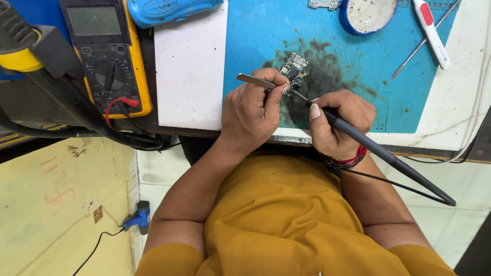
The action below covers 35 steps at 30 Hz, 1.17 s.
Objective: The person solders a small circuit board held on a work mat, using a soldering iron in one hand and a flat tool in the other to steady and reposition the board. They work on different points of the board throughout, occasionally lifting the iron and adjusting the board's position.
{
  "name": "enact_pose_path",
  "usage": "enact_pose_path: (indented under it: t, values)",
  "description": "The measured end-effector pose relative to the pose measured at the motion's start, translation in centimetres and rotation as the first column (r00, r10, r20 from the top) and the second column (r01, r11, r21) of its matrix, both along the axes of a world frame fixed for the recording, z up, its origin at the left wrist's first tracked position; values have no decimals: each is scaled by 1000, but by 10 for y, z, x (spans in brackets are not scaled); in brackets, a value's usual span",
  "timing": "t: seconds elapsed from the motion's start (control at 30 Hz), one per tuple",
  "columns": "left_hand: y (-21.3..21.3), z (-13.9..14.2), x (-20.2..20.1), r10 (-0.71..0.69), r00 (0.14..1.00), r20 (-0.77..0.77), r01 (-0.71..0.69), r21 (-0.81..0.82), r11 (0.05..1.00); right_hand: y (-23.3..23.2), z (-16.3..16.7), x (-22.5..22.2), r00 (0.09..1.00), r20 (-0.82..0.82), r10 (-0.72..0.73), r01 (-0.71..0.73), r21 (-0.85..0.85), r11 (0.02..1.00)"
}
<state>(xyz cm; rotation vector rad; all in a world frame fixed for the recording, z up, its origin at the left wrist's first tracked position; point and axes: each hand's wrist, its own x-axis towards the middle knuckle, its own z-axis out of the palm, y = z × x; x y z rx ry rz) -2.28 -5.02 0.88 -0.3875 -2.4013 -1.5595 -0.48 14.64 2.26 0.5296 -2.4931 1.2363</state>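
A small circuit board point(294, 69) lies on a blue work mat point(348, 66) with a dark scorched patch. My left hand point(250, 112) pinches metal tweezers point(254, 80), whose tips reach the board. My right hand point(337, 120) grips a black soldering iron point(378, 151) like a pen. The iron's tip touches the near edge of the board, and its cord trails to the lower right.
A yellow multimeter point(107, 56) with red and black leads sits at the left. Beside it lies a white slab point(192, 66), with a blue tool point(169, 10) above. A round blue dish point(368, 15), a white pen-like tool point(432, 33) and a metal probe point(419, 48) lie at the back right.
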Motion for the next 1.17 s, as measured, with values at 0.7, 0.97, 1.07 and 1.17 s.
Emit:
enact_pose_path:
  t: [0.7,0.97,1.07,1.17]
  values:
    - [0,-1,0,4,1000,19,-4,11,1000,-2,1,1,1000,6,-24,24,-8,1000]
    - [-1,-2,0,4,1000,16,-4,8,1000,-3,1,0,1000,-22,-16,16,-21,1000]
    - [-1,-1,-1,5,1000,29,-5,14,1000,-3,0,-1,999,-31,-11,10,-22,1000]
    - [0,-1,0,10,1000,30,-10,9,1000,-3,0,-1,1000,-20,-12,12,-22,1000]
